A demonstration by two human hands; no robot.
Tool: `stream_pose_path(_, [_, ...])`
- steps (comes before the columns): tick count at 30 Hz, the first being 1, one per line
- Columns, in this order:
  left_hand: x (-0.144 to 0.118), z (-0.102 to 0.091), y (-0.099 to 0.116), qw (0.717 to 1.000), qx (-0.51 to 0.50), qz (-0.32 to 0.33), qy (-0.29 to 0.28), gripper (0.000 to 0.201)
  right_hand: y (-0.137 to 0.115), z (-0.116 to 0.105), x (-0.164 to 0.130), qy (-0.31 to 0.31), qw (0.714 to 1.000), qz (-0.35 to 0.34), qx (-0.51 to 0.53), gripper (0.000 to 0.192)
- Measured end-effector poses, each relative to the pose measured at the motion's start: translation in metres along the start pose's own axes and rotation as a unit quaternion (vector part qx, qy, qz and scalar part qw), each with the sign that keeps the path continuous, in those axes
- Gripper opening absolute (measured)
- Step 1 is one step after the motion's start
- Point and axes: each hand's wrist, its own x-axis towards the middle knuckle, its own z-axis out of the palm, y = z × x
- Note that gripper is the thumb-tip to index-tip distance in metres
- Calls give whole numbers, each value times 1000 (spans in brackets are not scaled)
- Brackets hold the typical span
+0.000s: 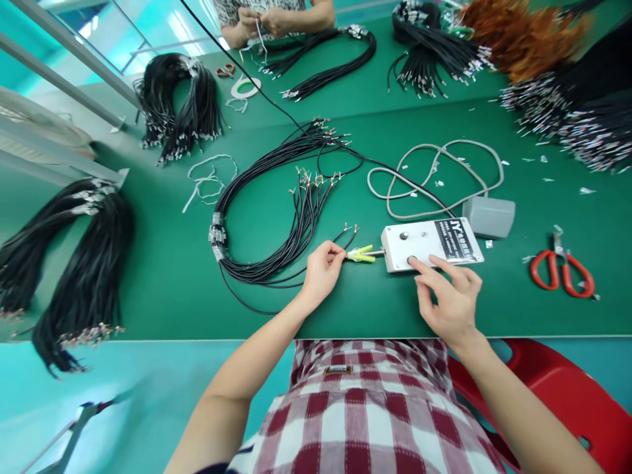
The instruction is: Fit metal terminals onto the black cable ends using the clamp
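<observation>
My left hand [322, 273] pinches the end of a black cable at the yellow-green clip [362, 254], which joins a short metal shaft on the left side of a white control box [419, 247]. On the box, the index fingertip of my right hand [450, 296] touches a round black button; its other fingers are spread and hold nothing. A looped bundle of black cables [257, 266] lies left of my left hand, bound with clear wrap. Its stripped ends show small coloured wires.
Red-handled cutters [561, 270] lie at right. A grey adapter [490, 217] with a coiled grey cord [395, 172] sits behind the box. More cable bundles [180, 105] line the table. Across it, a person's hands [261, 23] hold white string. A red stool [557, 401] stands below.
</observation>
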Motion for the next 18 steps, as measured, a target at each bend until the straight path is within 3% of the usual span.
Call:
stream_pose_path(7, [-9,-14,-1,999,28,15,27,10,9,12,2,47,998,-14,-26,27])
stream_pose_path(11, [-9,-25,4,998,-47,15,38,18,2,7,1,50,998,-1,25,29])
stream_pose_path(13, [1,-32,11,993,-97,47,50,20,-5,5,-4,52,996,-4,67,31])
stream_pose_path(16, [30,-56,21,976,-129,143,99,30,-15,6,-16,27,993,-14,117,29])
stream_pose_path(18, [49,-86,25,968,-80,184,151,39,-18,9,-24,2,990,-25,141,27])
